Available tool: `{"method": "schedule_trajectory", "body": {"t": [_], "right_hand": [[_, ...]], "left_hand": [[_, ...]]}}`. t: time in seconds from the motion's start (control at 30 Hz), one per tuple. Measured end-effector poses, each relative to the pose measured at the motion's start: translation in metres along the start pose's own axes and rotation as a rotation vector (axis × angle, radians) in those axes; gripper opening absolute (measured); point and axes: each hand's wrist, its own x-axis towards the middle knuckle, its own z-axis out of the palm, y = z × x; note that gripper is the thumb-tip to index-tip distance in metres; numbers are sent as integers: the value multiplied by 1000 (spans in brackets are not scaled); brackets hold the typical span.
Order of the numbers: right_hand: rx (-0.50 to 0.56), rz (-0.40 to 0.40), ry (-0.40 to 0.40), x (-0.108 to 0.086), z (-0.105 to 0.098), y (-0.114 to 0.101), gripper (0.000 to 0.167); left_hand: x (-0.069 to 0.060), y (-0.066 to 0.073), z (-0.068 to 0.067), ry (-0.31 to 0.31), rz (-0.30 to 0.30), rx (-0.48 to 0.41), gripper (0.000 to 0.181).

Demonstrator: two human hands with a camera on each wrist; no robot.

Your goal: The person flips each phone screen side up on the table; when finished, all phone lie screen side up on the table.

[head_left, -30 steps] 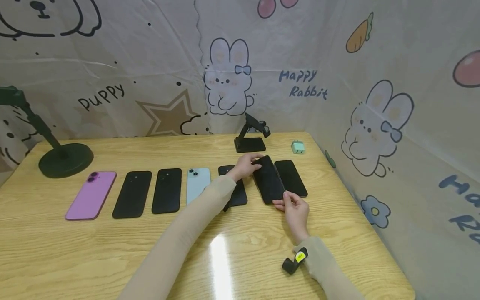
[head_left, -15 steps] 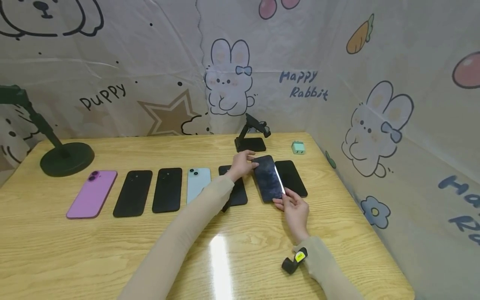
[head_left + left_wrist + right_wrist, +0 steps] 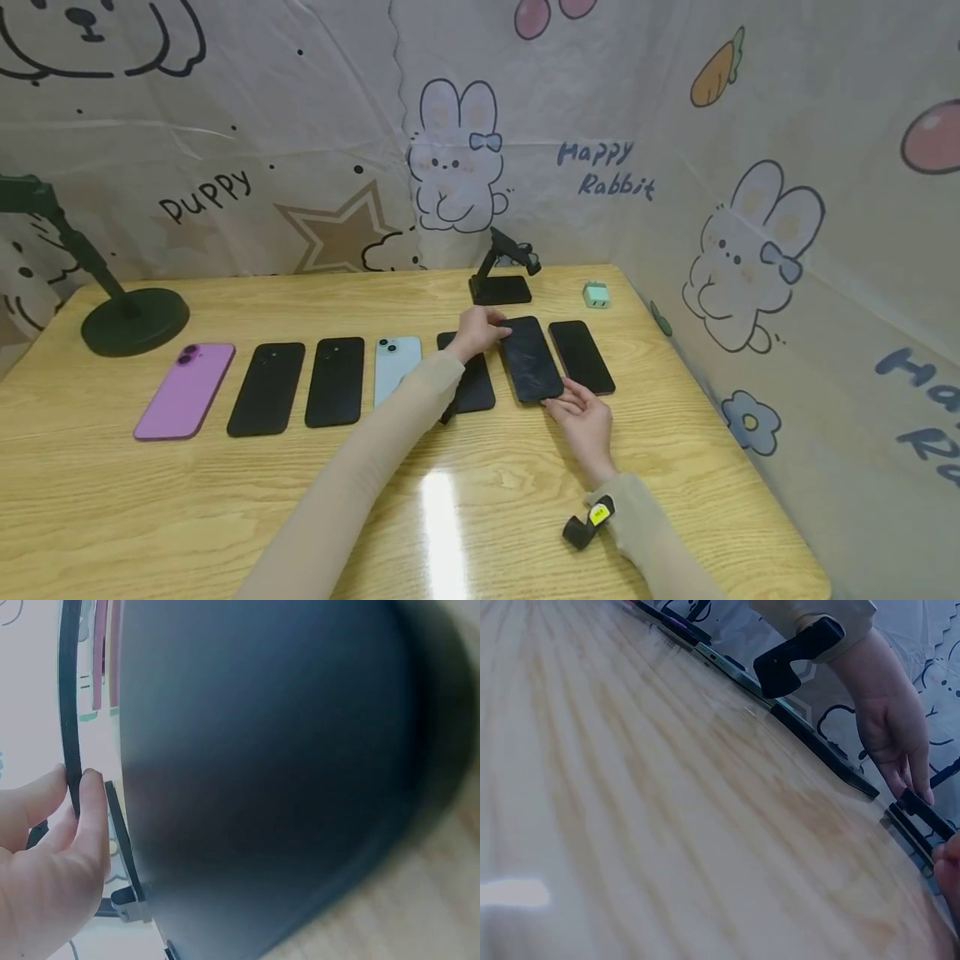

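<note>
In the head view, a black phone (image 3: 531,358) is held at opposite corners. My left hand (image 3: 480,331) pinches its far left corner, and my right hand (image 3: 583,417) pinches its near right corner. The left wrist view shows the thumb and fingers (image 3: 91,817) of the left hand on the phone's thin edge (image 3: 69,705), raised off the table. Under the left wrist lies a dark phone (image 3: 477,387), partly hidden by that arm. To the right, another black phone (image 3: 582,357) lies flat, apart from the held one.
Leftward in the row lie a light blue phone (image 3: 397,362), two black phones (image 3: 334,382) and a pink phone (image 3: 185,390). Behind stand a black phone stand (image 3: 501,287), a mint charger plug (image 3: 596,295) and a dark green round-based stand (image 3: 133,321). Printed sheeting (image 3: 525,208) borders the table.
Both hands have shifted the held phone slightly left, and its tilt has changed. A gap now shows between it and the rightmost phone, which it partly overlapped in view before.
</note>
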Motion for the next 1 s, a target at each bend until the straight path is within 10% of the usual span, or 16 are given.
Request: {"method": "schedule_trajectory", "body": {"t": [1.0], "right_hand": [[-199, -4, 19, 0, 2, -5, 46]], "left_hand": [[6, 0, 6, -64, -30, 151, 31]]}}
